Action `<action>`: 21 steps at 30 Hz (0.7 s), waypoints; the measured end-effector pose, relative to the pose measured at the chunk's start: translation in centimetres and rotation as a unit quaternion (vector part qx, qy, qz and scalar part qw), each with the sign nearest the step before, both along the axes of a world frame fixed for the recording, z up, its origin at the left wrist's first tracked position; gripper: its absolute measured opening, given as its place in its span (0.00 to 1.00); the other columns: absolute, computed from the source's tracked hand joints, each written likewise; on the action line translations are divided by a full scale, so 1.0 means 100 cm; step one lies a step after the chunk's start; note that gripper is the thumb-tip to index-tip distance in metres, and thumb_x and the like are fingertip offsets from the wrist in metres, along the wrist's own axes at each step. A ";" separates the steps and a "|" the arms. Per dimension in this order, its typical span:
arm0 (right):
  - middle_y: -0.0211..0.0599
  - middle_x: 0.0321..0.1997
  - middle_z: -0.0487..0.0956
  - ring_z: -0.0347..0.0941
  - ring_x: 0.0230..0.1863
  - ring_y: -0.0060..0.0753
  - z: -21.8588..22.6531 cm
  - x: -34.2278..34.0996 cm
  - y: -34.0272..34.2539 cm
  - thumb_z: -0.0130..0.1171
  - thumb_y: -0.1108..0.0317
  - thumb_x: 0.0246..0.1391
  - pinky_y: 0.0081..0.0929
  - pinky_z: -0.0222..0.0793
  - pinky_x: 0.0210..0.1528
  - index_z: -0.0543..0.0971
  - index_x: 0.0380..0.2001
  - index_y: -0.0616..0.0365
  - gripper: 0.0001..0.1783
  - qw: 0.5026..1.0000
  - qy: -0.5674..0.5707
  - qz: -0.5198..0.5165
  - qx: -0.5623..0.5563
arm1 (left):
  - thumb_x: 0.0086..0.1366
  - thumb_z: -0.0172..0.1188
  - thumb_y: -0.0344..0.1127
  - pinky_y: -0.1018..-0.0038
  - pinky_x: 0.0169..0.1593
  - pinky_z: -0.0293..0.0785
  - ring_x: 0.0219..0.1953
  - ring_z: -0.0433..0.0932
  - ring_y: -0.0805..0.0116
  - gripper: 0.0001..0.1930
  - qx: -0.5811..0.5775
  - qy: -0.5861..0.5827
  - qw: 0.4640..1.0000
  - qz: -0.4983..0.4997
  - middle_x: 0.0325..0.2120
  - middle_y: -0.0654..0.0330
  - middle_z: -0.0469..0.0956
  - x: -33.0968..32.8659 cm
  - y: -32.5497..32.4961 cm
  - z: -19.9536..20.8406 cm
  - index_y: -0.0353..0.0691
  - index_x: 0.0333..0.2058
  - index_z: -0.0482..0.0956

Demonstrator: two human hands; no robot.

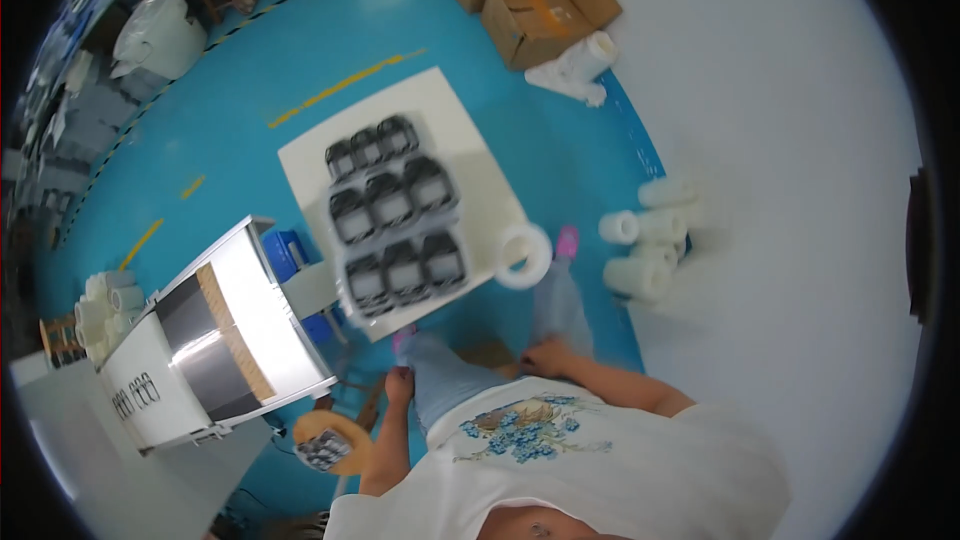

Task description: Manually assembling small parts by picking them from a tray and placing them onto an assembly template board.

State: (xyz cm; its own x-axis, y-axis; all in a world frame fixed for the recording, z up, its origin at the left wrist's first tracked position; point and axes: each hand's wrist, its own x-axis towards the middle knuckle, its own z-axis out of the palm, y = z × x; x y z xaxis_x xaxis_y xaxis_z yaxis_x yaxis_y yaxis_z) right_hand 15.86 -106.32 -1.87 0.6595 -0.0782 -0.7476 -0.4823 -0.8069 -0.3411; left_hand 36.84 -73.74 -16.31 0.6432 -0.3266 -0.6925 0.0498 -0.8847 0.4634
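The white table point(490, 190) stands at the centre of the frame, and on it lie the black-framed parts point(384, 185) in three rows of three, set in pale trays point(453, 210). A white roll point(540, 258) with an open core overlaps the table's right corner.

Below the table, both hands are down by the person's light blue trousers point(445, 377). The left hand point(400, 384) is beside the leg at lower centre, below the table's near edge; the right hand point(545, 357) is at the other leg, below the white roll. The fingers of both seem curled inward, but they are small and blurred, so I cannot tell whether they hold anything.

At lower left, a round wooden stool point(350, 437) bears more dark parts point(323, 448). Above it, at left, a white-and-silver machine point(265, 300) slants toward the table. Cardboard boxes point(530, 20) sit at the top, and more white rolls point(640, 278) stand at right on the blue floor point(500, 90).
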 end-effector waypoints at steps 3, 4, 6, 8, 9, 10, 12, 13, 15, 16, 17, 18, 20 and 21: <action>0.42 0.49 0.81 0.73 0.54 0.50 -0.010 -0.023 -0.094 0.48 0.48 0.60 0.57 0.57 0.58 0.83 0.44 0.44 0.20 0.992 0.096 0.047 0.074 | 0.58 0.60 0.43 0.53 0.48 0.75 0.40 0.81 0.42 0.14 0.069 -0.051 0.988 0.125 0.32 0.42 0.82 -0.034 -0.075 -0.001 0.37 0.32 0.83; 0.42 0.49 0.81 0.74 0.53 0.51 -0.010 -0.042 -0.125 0.49 0.48 0.60 0.56 0.59 0.58 0.83 0.44 0.45 0.20 0.988 0.104 0.072 0.088 | 0.58 0.60 0.43 0.53 0.48 0.75 0.40 0.81 0.42 0.14 0.068 -0.049 0.984 0.158 0.32 0.42 0.82 -0.057 -0.110 0.006 0.37 0.32 0.83; 0.41 0.48 0.82 0.75 0.52 0.51 -0.014 -0.061 -0.202 0.49 0.48 0.59 0.52 0.62 0.57 0.83 0.44 0.46 0.21 0.981 0.090 0.093 0.142 | 0.59 0.58 0.47 0.54 0.50 0.74 0.43 0.80 0.41 0.19 0.098 0.012 0.969 0.228 0.35 0.40 0.82 -0.080 -0.169 0.031 0.34 0.33 0.83; 0.41 0.47 0.82 0.75 0.51 0.50 -0.008 -0.064 -0.240 0.50 0.48 0.59 0.49 0.64 0.56 0.83 0.44 0.47 0.21 0.969 0.068 0.110 0.211 | 0.61 0.57 0.51 0.55 0.50 0.74 0.45 0.80 0.43 0.22 0.090 0.015 0.974 0.206 0.37 0.41 0.81 -0.101 -0.207 0.035 0.34 0.36 0.83; 0.41 0.45 0.82 0.77 0.48 0.49 -0.008 -0.073 -0.260 0.51 0.49 0.59 0.45 0.68 0.52 0.83 0.43 0.46 0.20 0.966 0.025 0.089 0.240 | 0.62 0.55 0.54 0.56 0.51 0.74 0.46 0.79 0.44 0.25 0.064 0.035 0.985 0.155 0.40 0.43 0.81 -0.120 -0.232 0.034 0.34 0.38 0.83; 0.41 0.43 0.83 0.78 0.45 0.48 -0.010 -0.084 -0.283 0.52 0.49 0.60 0.41 0.71 0.48 0.83 0.42 0.46 0.18 0.961 -0.008 0.068 0.267 | 0.62 0.56 0.54 0.57 0.51 0.74 0.46 0.79 0.42 0.24 0.033 0.055 0.984 0.167 0.40 0.41 0.81 -0.135 -0.265 0.040 0.35 0.39 0.83; 0.42 0.45 0.82 0.78 0.46 0.48 -0.009 -0.072 -0.318 0.51 0.49 0.60 0.43 0.72 0.49 0.83 0.44 0.46 0.19 0.951 0.043 0.125 0.281 | 0.62 0.56 0.53 0.58 0.51 0.74 0.47 0.78 0.39 0.24 0.021 0.047 0.973 0.224 0.40 0.40 0.81 -0.151 -0.297 0.057 0.37 0.40 0.84; 0.42 0.47 0.82 0.78 0.48 0.49 -0.008 -0.052 -0.328 0.50 0.49 0.59 0.45 0.72 0.50 0.83 0.45 0.46 0.20 0.942 0.081 0.166 0.282 | 0.63 0.55 0.53 0.58 0.51 0.74 0.46 0.79 0.40 0.23 0.055 0.085 0.980 0.170 0.41 0.41 0.81 -0.167 -0.291 0.058 0.38 0.41 0.84; 0.43 0.45 0.83 0.78 0.46 0.51 -0.052 -0.044 -0.370 0.51 0.49 0.60 0.45 0.73 0.48 0.83 0.45 0.46 0.20 0.925 0.062 0.230 0.298 | 0.63 0.55 0.53 0.58 0.50 0.75 0.46 0.79 0.40 0.23 0.068 0.110 0.984 0.126 0.41 0.42 0.81 -0.181 -0.329 0.051 0.39 0.41 0.84; 0.44 0.43 0.83 0.79 0.45 0.51 -0.070 -0.039 -0.392 0.52 0.50 0.59 0.44 0.73 0.48 0.84 0.43 0.47 0.19 0.927 0.065 0.192 0.314 | 0.64 0.55 0.54 0.58 0.51 0.74 0.44 0.80 0.42 0.23 -0.042 -0.077 0.989 0.122 0.40 0.43 0.82 -0.183 -0.350 0.054 0.40 0.42 0.84; 0.44 0.42 0.83 0.79 0.44 0.51 -0.085 -0.030 -0.425 0.54 0.51 0.59 0.42 0.74 0.47 0.84 0.41 0.49 0.18 0.937 0.076 0.135 0.315 | 0.64 0.55 0.55 0.58 0.51 0.74 0.42 0.80 0.43 0.23 -0.160 -0.254 0.949 0.100 0.40 0.43 0.82 -0.205 -0.392 0.066 0.40 0.43 0.83; 0.44 0.42 0.83 0.79 0.44 0.51 -0.083 -0.005 -0.437 0.54 0.51 0.59 0.42 0.74 0.47 0.84 0.41 0.49 0.18 0.924 0.087 0.178 0.328 | 0.64 0.55 0.55 0.58 0.51 0.74 0.42 0.80 0.43 0.23 -0.131 -0.263 0.946 0.137 0.40 0.43 0.82 -0.212 -0.401 0.087 0.40 0.43 0.83; 0.43 0.41 0.83 0.79 0.43 0.50 -0.081 0.061 -0.476 0.54 0.52 0.59 0.41 0.74 0.46 0.84 0.42 0.49 0.17 0.917 0.071 0.236 0.315 | 0.64 0.55 0.54 0.58 0.51 0.74 0.41 0.80 0.44 0.23 -0.095 -0.202 0.951 0.213 0.39 0.43 0.82 -0.224 -0.431 0.085 0.40 0.42 0.83; 0.43 0.40 0.83 0.79 0.42 0.49 -0.081 0.100 -0.493 0.55 0.53 0.58 0.41 0.74 0.46 0.84 0.42 0.49 0.17 0.918 0.059 0.252 0.301 | 0.64 0.55 0.54 0.58 0.51 0.74 0.41 0.80 0.44 0.23 -0.092 -0.169 0.952 0.239 0.39 0.44 0.82 -0.222 -0.454 0.082 0.40 0.42 0.83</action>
